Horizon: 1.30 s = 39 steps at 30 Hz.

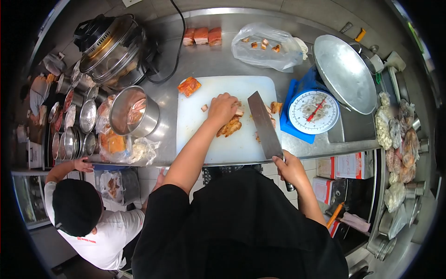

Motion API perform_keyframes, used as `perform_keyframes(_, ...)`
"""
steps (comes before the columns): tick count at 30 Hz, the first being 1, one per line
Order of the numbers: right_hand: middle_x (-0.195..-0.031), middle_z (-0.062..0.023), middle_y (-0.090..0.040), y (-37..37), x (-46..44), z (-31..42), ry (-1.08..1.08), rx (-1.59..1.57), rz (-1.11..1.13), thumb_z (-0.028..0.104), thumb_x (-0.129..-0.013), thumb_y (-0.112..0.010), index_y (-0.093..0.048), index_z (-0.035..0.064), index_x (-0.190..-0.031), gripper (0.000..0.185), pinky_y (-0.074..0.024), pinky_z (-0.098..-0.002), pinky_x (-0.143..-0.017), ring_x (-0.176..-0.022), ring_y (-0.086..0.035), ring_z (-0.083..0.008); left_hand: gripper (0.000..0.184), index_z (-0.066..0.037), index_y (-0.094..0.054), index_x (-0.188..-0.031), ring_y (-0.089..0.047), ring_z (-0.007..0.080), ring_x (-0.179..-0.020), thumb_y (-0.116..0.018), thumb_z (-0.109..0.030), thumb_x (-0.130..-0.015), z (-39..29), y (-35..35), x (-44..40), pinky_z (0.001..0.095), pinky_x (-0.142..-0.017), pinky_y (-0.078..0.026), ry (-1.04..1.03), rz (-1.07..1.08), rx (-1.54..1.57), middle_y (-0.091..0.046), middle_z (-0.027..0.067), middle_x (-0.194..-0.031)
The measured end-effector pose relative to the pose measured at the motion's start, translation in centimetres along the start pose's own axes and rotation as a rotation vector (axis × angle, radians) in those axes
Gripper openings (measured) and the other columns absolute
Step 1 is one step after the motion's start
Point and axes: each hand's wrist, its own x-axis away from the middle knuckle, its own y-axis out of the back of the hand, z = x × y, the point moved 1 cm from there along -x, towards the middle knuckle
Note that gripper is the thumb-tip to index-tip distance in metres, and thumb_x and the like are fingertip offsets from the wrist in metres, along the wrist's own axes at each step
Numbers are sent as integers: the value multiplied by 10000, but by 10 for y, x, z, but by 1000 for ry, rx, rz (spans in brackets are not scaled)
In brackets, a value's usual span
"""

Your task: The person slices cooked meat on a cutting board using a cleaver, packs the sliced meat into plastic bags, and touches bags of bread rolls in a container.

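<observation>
In my right hand (291, 168) is the handle of a broad cleaver (265, 124), its blade slanting up and left over the right part of a white cutting board (195, 137). My left hand (223, 108) is closed over pieces of roasted meat on the board, its fingertips partly hidden. A browned slab of roasted meat (229, 126) lies under and just below that hand. Left of it sits a small cut piece (204, 108). Another roasted chunk (189, 86) rests at the board's upper left corner. More pieces (276, 107) lie beyond the blade, partly covered by it.
A blue dial scale (314, 112) with a metal pan (346, 74) stands at right. Behind the board are pork blocks (201, 36) and a plastic bag (265, 49) with small pieces. A steel pot (151, 114) and a glass-bowl cooker (114, 51) stand left. A co-worker (88, 218) is at lower left.
</observation>
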Motion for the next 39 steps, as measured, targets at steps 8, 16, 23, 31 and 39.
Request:
perform_keyframes(8, -702, -221, -669, -5, -1, -19, 56, 140, -68, 345, -971, -605, -623, -11, -1019, 360, -509, -504, -689, -698, -676, -428, 283, -149, -721, -1101, -567, 254, -1080, -727, -157, -818, 6, 39, 29, 395, -910, -441, -67, 2, -95, -607, 48, -1071)
perform_keyframes(16, -774, -256, -688, -6, 3, 36, 224, 297, -227, 304, -983, -582, -582, -8, -963, 312, -509, -561, -768, -814, -665, -489, 205, -113, -727, -1008, -584, 253, -1033, -770, -146, -811, -9, 11, 23, 408, -890, -431, -116, -100, -37, -630, 39, -994)
perform_keyframes(23, -759, -258, -679, -37, -60, 14, 285, 508, -191, 274, -1012, -527, -582, -17, -1079, 304, -534, -503, -671, -672, -681, -423, 180, -113, -723, -979, -578, 252, -1034, -767, -143, -808, -7, 12, 26, 410, -889, -429, -142, -144, -28, -634, 47, -1015)
perform_keyframes(31, -643, -165, -636, -16, -51, 13, 226, 303, -96, 254, -1022, -506, -577, -53, -1103, 325, -504, -399, -505, -464, -618, -247, 329, -66, -707, -1104, -536, 302, -1216, -696, -328, -904, 22, 35, 47, 450, -1049, -386, 182, -212, -44, -619, 125, -1228)
perform_keyframes(39, -589, -52, -556, -9, -32, 38, 66, -150, -69, 253, -1025, -529, -582, 0, -1073, 263, -453, -332, -446, -432, -540, -161, 618, -88, -506, -1464, -278, 346, -1512, -579, -467, -981, -5, -19, 15, 480, -1262, -162, -28, -89, 64, -381, 170, -1594)
